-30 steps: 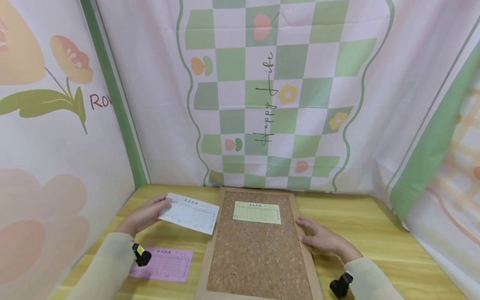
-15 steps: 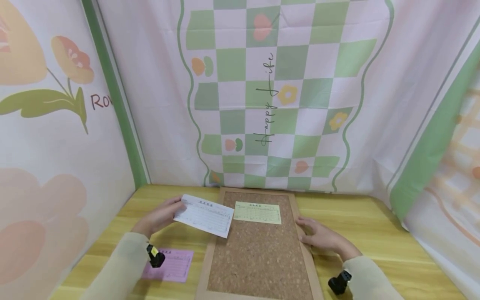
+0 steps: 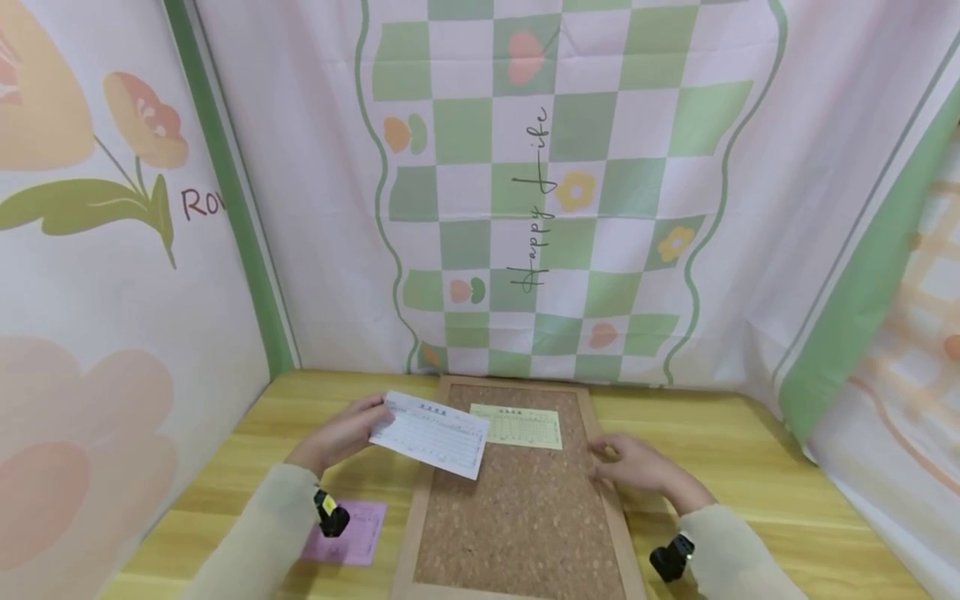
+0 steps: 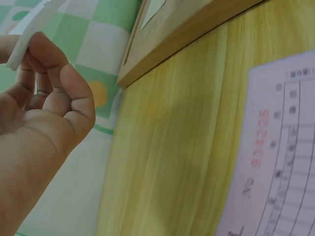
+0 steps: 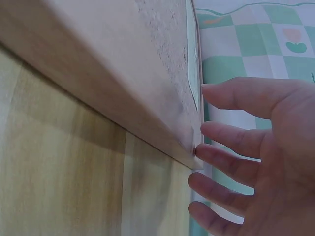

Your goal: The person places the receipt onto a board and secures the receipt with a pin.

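My left hand [image 3: 347, 433] pinches the left end of a white form slip [image 3: 435, 433] and holds it in the air over the left edge of the cork board [image 3: 517, 508]. The slip's edge [image 4: 34, 24] shows between thumb and fingers of my left hand [image 4: 42, 78] in the left wrist view. A pale yellow slip [image 3: 519, 426] lies flat near the board's far end. My right hand [image 3: 637, 467] rests with straight fingers against the board's right frame [image 5: 123, 98]; its fingertips [image 5: 202, 150] touch the wooden edge.
A pink slip [image 3: 347, 529] lies on the wooden table [image 3: 750, 467] near my left wrist, also seen close up as the pink slip [image 4: 275, 162]. Flowered cloth walls [image 3: 525, 192] close in the table on the back and both sides.
My left hand has carried the white slip rightward, from beside the board to over its left edge, near the yellow slip. The right hand has shifted slightly along the frame.
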{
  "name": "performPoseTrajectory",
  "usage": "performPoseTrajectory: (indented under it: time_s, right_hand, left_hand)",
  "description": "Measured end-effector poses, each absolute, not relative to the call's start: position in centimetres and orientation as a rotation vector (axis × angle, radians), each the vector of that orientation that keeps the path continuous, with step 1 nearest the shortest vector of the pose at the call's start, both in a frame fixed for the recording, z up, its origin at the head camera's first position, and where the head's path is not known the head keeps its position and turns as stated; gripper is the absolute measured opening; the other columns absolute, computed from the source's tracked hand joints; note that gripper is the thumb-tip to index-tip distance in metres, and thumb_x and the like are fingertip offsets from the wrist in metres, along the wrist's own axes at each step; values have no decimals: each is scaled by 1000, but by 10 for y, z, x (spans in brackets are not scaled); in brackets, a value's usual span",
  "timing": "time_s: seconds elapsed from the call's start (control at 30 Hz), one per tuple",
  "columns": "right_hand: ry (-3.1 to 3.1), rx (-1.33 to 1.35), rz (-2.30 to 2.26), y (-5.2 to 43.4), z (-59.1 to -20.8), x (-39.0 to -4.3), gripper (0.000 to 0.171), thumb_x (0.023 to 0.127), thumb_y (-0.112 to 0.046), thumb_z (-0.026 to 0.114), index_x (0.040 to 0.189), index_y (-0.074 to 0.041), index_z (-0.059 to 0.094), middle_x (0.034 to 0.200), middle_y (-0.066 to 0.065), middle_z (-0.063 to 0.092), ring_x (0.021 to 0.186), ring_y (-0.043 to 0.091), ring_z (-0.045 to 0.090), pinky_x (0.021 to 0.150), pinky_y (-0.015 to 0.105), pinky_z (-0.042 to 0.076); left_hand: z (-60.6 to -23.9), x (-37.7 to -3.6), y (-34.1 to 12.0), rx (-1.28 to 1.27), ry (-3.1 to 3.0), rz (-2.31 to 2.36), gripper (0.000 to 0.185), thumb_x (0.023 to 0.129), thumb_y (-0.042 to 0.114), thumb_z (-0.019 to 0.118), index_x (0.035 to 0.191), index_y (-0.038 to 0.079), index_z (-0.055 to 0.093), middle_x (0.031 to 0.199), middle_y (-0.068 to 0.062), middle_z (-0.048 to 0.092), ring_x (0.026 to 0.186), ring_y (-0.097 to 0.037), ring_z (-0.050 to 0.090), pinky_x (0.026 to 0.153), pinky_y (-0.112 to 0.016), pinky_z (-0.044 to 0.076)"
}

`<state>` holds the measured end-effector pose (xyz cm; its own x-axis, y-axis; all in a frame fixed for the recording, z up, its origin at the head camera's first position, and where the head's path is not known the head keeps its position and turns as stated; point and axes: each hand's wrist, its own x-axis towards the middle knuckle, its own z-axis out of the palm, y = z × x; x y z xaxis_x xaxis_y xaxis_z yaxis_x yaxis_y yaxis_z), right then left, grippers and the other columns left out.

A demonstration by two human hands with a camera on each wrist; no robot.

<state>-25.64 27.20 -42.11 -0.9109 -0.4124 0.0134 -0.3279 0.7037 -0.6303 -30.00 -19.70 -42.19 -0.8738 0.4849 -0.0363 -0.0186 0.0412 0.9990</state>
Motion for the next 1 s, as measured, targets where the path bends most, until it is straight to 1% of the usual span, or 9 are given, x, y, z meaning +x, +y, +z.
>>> performPoseTrajectory:
  time_s: [0.2, 0.3, 0.4, 0.6, 0.73, 0.87, 1.0]
  right_hand:
    - [2799, -661, -997, 270, -419, -257, 43, 93, -12, 68, 127, 13, 59, 127, 28, 60, 120, 49, 53, 97, 60, 43]
    - [2794, -644, -1018, 266, -417, -257, 41, 96, -14, 65, 129, 10, 59, 127, 26, 61, 119, 49, 53, 94, 60, 45]
    - [2762, -623, -1049, 260, -414, -256, 41, 99, -20, 62, 131, 6, 59, 128, 24, 61, 118, 47, 55, 92, 58, 47]
    - [2704, -581, -1083, 247, -411, -260, 44, 102, -32, 58, 132, 0, 62, 125, 16, 65, 113, 34, 61, 92, 51, 50]
    - [2670, -559, -1111, 238, -409, -260, 43, 102, -34, 58, 131, -3, 63, 126, 13, 65, 118, 33, 59, 95, 52, 48]
    - [2602, -598, -1138, 230, -409, -260, 44, 104, -34, 56, 132, -1, 62, 127, 15, 64, 119, 34, 58, 96, 53, 47]
    - [2535, -664, -1160, 225, -412, -262, 44, 105, -34, 52, 130, 0, 63, 124, 16, 65, 116, 33, 59, 93, 52, 48]
  left_hand:
    - [-425, -303, -187, 487, 1929, 1906, 55, 103, 7, 42, 152, -9, 25, 131, -21, 57, 110, -24, 62, 95, -36, 50]
    - [-427, -304, -180, 489, 1918, 1909, 55, 102, 7, 43, 152, -9, 26, 131, -21, 57, 110, -24, 62, 94, -35, 50]
    - [-428, -305, -172, 489, 1911, 1913, 54, 102, 7, 43, 152, -8, 27, 131, -20, 58, 109, -23, 63, 92, -33, 50]
    - [-430, -306, -155, 492, 1880, 1930, 52, 102, 5, 43, 150, -8, 30, 128, -18, 60, 106, -21, 64, 90, -32, 51]
    - [-430, -306, -144, 500, 1862, 1939, 52, 102, 5, 43, 151, -7, 31, 125, -15, 62, 105, -21, 64, 90, -33, 51]
    - [-434, -307, -137, 510, 1859, 1940, 50, 102, 6, 43, 149, -8, 34, 122, -15, 64, 103, -21, 65, 89, -33, 52]
    - [-437, -308, -130, 502, 1852, 1947, 51, 101, 7, 44, 149, -7, 35, 120, -13, 65, 101, -19, 65, 88, -32, 52]
